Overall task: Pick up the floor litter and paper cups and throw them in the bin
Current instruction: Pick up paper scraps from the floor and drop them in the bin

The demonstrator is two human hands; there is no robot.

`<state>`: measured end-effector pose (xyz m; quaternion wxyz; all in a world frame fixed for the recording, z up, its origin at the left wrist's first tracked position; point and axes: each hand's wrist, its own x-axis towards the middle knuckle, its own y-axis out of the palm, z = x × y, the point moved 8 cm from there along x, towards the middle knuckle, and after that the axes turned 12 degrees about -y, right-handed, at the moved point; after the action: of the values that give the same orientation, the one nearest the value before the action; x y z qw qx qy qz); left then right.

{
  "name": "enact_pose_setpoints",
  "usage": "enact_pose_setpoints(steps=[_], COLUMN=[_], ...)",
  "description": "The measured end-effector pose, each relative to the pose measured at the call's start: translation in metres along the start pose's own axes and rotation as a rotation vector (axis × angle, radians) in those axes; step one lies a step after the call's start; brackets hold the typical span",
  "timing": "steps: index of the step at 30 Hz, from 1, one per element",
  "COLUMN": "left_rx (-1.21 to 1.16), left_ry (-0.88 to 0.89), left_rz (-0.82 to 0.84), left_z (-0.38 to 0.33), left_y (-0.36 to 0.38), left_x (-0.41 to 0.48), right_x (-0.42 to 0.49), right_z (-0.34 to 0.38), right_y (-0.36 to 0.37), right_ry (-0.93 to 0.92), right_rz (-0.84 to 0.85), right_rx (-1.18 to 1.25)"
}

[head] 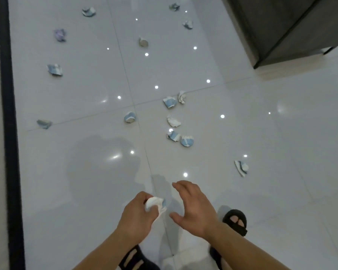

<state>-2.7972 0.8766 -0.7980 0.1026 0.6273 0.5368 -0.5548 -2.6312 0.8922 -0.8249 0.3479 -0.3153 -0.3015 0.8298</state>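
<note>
The left hand is gripping a crumpled paper cup, white and blue, with its fingers curling round it just above the glossy tiled floor. The right hand is hovering just beside it with fingers spread and gently bent, holding nothing.

More than 10 other crushed cups and paper scraps are lying scattered ahead. The nearest is a flattened cup off to the right. A cluster of 5 pieces is sitting further ahead, and a blue wad is lying to its left. No bin is showing in the view.

These pieces are looking very light, soft and already crushed, so they are likely giving under any squeeze. A loose pinch across a raised fold is probably serving better than trying to slide fingers under them on the slick tile. Several are likely fitting in 1 hand.

Open floor is stretching widely to the right and ahead. A dark border strip is running along the left edge, and a dark cabinet is standing at the upper right. A black sandal is sitting close under the right wrist, so stepping room is lying mainly forward.
</note>
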Motion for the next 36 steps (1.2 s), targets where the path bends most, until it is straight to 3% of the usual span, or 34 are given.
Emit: enact_pose_setpoints(steps=[9,17,28,36], left_rx=[0.074,0.174,0.237,0.227], left_ry=[0.086,0.116,0.08,0.025], left_rz=[-0.048,-0.031,-0.041,-0.038], left_z=[-0.15,-0.229,-0.205,-0.147], left_y=[0.119,0.21,0.29,0.308], left_x=[0.029,0.066,0.214,0.263], right_x=[-0.092,-0.116,-0.043,-0.028], right_z=[-0.212,-0.342,-0.488,-0.511], right_y=[-0.065,-0.108,-0.01,0.047], right_ry=[0.366,0.455,0.526,0.531], right_rz=[0.052,0.096,0.058,-0.006], right_rx=[-0.03,0.003,-0.009,-0.115])
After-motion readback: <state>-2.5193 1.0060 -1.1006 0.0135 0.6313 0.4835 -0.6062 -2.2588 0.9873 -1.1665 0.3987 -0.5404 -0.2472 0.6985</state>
